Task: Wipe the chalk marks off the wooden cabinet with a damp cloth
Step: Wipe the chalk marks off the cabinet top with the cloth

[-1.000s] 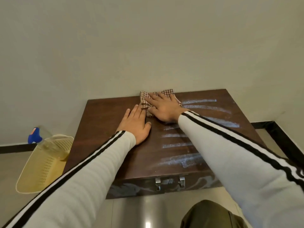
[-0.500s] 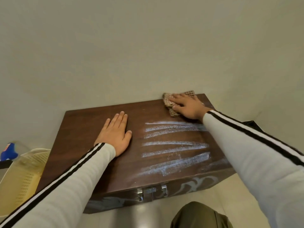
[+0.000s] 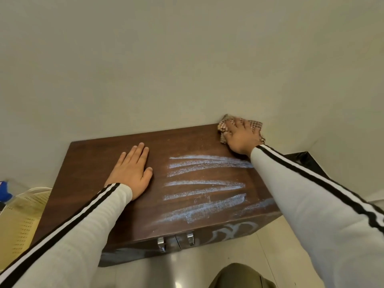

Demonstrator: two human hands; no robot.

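Head view: the dark, smooth wooden cabinet (image 3: 187,142) stands against a pale wall (image 3: 187,69), a perforated yellow basket (image 3: 20,217) at eight o'clock, two metal handles (image 3: 175,242) on its front at six. At one o'clock the right hand (image 3: 241,138) presses a crumpled checked cloth (image 3: 255,124) into the back corner, fingers (image 3: 239,124) laid flat over it, not clutching. Left hand (image 3: 131,173) rests flat, fingers straight, holding nothing, at nine o'clock of the powdery white chalk marks (image 3: 205,186), which the right sleeve (image 3: 311,204) partly covers.
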